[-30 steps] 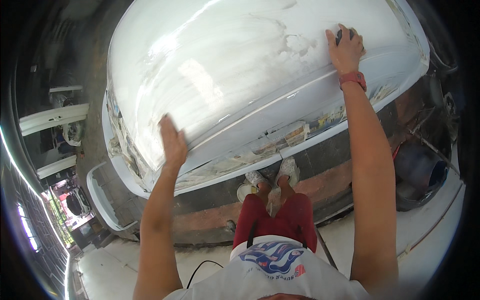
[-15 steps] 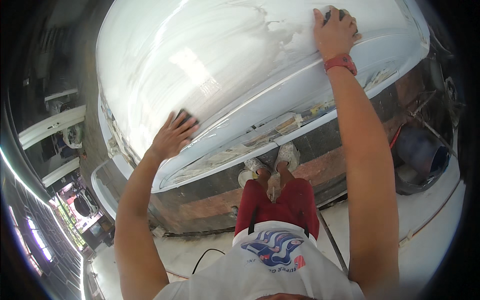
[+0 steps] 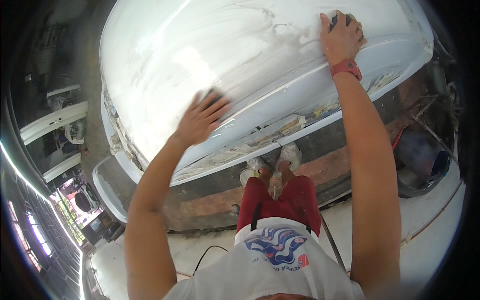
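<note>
White vehicle panel: left hand, right hand grip dark blocks toward near edge; rubbing seems underway, next stroke calling for even pressure.

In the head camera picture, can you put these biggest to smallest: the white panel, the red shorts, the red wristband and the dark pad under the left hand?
1. White panel
2. Red shorts
Unsure: red wristband and dark pad; I can't rank them because the left hand partly covers the pad.
</note>
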The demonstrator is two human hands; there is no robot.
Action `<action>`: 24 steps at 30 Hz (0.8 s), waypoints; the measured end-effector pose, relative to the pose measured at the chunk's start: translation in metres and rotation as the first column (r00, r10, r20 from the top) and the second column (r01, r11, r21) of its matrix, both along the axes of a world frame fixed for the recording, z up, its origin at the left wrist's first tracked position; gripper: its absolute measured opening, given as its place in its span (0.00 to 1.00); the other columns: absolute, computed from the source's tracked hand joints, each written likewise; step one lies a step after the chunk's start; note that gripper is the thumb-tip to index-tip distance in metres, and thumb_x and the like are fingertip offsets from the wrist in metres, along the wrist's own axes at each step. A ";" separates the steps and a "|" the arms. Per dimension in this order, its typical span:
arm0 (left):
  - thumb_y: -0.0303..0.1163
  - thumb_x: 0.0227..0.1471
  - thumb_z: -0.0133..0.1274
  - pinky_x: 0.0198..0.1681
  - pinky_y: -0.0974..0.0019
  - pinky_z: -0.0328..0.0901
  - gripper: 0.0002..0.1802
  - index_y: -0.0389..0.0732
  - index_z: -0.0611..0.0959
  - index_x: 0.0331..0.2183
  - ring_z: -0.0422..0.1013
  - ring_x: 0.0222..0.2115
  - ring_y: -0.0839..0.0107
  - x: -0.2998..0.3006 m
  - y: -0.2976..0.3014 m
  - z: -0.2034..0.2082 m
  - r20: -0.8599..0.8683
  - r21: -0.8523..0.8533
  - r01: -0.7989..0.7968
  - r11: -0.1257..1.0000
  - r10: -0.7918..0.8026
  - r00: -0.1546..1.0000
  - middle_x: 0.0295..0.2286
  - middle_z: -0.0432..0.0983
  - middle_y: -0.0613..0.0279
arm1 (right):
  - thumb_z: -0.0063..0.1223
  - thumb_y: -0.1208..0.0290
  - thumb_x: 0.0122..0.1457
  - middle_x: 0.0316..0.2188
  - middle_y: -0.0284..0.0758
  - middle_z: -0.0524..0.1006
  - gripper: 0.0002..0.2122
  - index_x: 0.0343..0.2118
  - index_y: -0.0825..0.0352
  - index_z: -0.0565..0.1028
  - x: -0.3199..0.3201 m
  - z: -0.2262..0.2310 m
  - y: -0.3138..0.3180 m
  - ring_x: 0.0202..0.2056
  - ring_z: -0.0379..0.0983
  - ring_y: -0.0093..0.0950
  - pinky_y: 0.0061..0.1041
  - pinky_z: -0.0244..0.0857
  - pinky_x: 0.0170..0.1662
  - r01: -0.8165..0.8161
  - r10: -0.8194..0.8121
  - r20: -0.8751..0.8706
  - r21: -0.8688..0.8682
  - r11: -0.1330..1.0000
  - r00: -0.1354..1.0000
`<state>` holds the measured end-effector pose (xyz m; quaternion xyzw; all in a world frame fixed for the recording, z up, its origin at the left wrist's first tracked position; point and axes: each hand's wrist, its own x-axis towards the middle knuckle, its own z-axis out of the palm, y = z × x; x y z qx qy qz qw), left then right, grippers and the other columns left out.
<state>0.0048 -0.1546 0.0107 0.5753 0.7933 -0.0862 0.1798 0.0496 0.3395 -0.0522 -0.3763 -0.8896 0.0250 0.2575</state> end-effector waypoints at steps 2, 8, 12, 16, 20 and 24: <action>0.57 0.73 0.38 0.80 0.42 0.28 0.34 0.64 0.61 0.75 0.38 0.78 0.67 0.004 -0.080 0.006 -0.091 -0.127 -0.044 0.991 0.033 0.995 0.76 0.49 0.81 | 0.46 0.36 0.70 0.66 0.46 0.68 0.30 0.62 0.55 0.76 -0.001 0.001 -0.004 0.70 0.58 0.55 0.76 0.48 0.67 0.007 -0.007 0.017 0.007 1.000 1.000; 0.52 0.75 0.38 0.79 0.38 0.30 0.33 0.59 0.61 0.76 0.42 0.78 0.61 -0.007 0.152 -0.007 -0.104 0.275 0.023 0.961 0.006 0.995 0.76 0.51 0.71 | 0.45 0.35 0.70 0.66 0.46 0.69 0.31 0.63 0.55 0.75 -0.006 0.002 -0.009 0.70 0.58 0.57 0.75 0.50 0.67 -0.021 0.021 0.027 0.001 1.000 0.999; 0.51 0.75 0.40 0.79 0.39 0.34 0.34 0.54 0.61 0.75 0.44 0.77 0.60 -0.012 0.240 -0.014 -0.082 0.474 -0.120 0.872 0.179 0.980 0.76 0.51 0.69 | 0.45 0.36 0.71 0.67 0.48 0.68 0.31 0.64 0.55 0.75 -0.002 0.002 0.004 0.70 0.59 0.56 0.74 0.48 0.68 -0.021 0.022 0.050 -0.019 1.000 0.999; 0.50 0.73 0.43 0.79 0.39 0.33 0.37 0.50 0.60 0.76 0.42 0.78 0.57 0.002 0.103 -0.011 0.001 0.346 -0.326 0.880 0.347 0.938 0.76 0.53 0.62 | 0.45 0.36 0.71 0.66 0.48 0.68 0.31 0.64 0.54 0.74 0.000 -0.002 0.002 0.70 0.59 0.55 0.71 0.47 0.69 0.010 -0.010 0.062 -0.006 1.000 0.998; 0.49 0.72 0.44 0.77 0.33 0.29 0.40 0.47 0.56 0.77 0.36 0.78 0.50 0.017 -0.131 0.000 -0.084 0.125 -0.552 0.824 0.563 0.822 0.77 0.45 0.53 | 0.44 0.36 0.71 0.67 0.47 0.68 0.30 0.64 0.54 0.74 -0.005 0.006 -0.007 0.70 0.58 0.54 0.69 0.47 0.70 0.012 -0.011 0.076 -0.014 1.000 0.997; 0.54 0.72 0.40 0.77 0.32 0.29 0.42 0.44 0.56 0.76 0.36 0.78 0.49 -0.003 -0.055 -0.011 -0.018 0.260 -0.471 0.843 0.492 0.870 0.77 0.45 0.53 | 0.45 0.35 0.71 0.67 0.46 0.68 0.31 0.64 0.54 0.74 -0.002 0.002 -0.005 0.70 0.59 0.54 0.68 0.48 0.70 0.021 -0.021 0.076 0.000 1.000 0.997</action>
